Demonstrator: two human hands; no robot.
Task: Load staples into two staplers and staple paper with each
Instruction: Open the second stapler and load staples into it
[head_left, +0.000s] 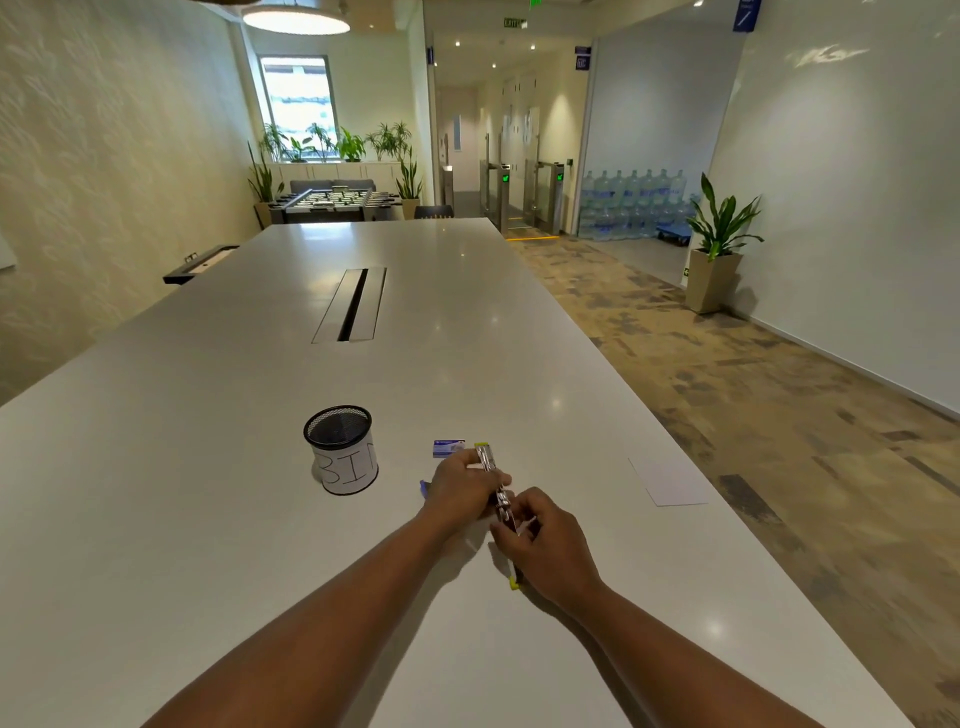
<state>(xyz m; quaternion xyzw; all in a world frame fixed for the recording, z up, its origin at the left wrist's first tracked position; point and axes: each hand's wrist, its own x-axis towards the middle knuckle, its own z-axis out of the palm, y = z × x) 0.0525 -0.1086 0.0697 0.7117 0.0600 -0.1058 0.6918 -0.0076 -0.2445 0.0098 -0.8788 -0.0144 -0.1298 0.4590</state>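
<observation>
A yellow-green stapler (487, 457) lies swung open lengthwise on the white table (208, 493), its metal channel facing up. My left hand (460, 488) grips its far half. My right hand (545, 545) covers the near half and pinches a thin pale strip, apparently staples (529, 524), at the channel. The stapler's near yellow tip (514, 583) pokes out under my right hand. A small blue staple box (448, 447) lies just beyond the stapler. A bit of a blue object (423, 487) shows left of my left hand, mostly hidden. A white paper sheet (667, 480) lies near the right edge.
A black mesh cup (341, 449) with a label reading "BIN" stands left of my hands. A cable slot (353, 304) runs along the table's middle. The table's right edge drops to carpet, with a potted plant (719, 244) by the wall.
</observation>
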